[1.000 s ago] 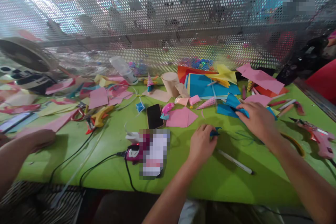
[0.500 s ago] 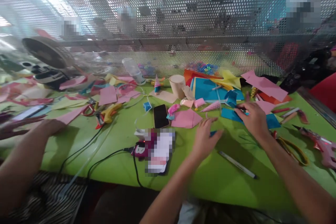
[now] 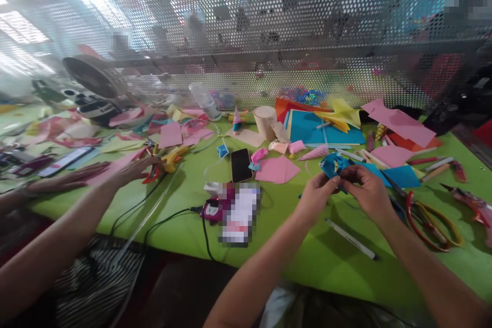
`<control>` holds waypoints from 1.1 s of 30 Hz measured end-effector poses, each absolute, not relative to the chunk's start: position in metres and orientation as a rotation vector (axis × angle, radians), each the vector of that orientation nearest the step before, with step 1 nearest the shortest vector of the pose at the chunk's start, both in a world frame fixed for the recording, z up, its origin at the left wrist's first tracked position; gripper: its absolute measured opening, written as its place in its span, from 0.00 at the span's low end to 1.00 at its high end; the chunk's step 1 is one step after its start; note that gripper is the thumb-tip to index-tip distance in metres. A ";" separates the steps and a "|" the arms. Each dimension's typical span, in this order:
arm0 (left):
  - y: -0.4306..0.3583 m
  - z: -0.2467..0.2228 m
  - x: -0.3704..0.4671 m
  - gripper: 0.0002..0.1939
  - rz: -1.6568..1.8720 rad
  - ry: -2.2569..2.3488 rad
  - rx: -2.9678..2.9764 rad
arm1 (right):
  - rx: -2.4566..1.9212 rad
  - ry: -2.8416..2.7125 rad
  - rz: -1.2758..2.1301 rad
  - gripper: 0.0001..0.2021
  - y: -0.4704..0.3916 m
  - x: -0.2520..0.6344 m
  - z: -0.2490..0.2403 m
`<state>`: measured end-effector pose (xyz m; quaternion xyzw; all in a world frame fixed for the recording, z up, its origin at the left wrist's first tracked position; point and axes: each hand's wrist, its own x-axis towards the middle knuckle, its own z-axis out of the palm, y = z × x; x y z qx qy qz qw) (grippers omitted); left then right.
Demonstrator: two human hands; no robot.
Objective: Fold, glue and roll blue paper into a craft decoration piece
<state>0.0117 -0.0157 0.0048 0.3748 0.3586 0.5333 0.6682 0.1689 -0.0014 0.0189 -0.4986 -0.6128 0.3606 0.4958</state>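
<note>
My left hand [image 3: 318, 193] and my right hand [image 3: 366, 188] meet over the right half of the table. Between their closed fingers is a small blue craft piece [image 3: 332, 163] of folded or rolled sheet; its exact kind is hard to make out. Behind my right hand lies a flat blue sheet strip [image 3: 403, 176]. Scissors [image 3: 411, 215] with red and yellow handles rest beside my right wrist. A white pen [image 3: 351, 239] with a dark tip lies on the table between my forearms.
At left, a co-worker's hand [image 3: 134, 168] touches red-handled scissors [image 3: 152, 171] near a yellow glue gun [image 3: 175, 158]. Phones [image 3: 240, 165], cables and pink sheets [image 3: 277, 169] lie mid-table. A pink glue gun [image 3: 471, 204] is at right. Behind stands a perforated metal screen [image 3: 246, 31].
My left hand has moved up and right to join my right hand at the blue piece, now held up in both. The co-worker's hand has moved right to the scissors. The view has shifted slightly.
</note>
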 end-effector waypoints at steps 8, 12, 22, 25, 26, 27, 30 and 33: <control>-0.013 0.005 0.008 0.26 1.283 0.809 0.674 | -1.191 -1.541 0.856 0.22 -0.003 0.177 0.014; -0.013 0.004 0.006 0.26 1.294 0.849 0.652 | -1.148 -1.445 1.129 0.24 -0.002 0.173 0.007; -0.017 0.002 0.002 0.32 1.238 0.914 0.701 | -1.039 -1.086 1.651 0.20 -0.008 0.162 0.007; -0.017 0.009 -0.004 0.35 1.184 0.829 0.743 | -1.000 -1.021 1.735 0.19 -0.009 0.162 0.007; -0.017 0.012 -0.006 0.36 1.171 0.799 0.766 | -0.997 -1.015 1.743 0.19 -0.009 0.163 0.007; -0.017 0.014 -0.008 0.35 1.162 0.775 0.793 | -0.995 -1.005 1.752 0.18 -0.009 0.163 0.006; -0.018 0.018 -0.013 0.33 1.147 0.736 0.869 | -0.997 -0.974 1.771 0.18 -0.010 0.163 0.005; -0.018 0.015 -0.014 0.30 1.154 0.751 0.893 | -1.000 -0.952 1.770 0.20 -0.011 0.162 0.006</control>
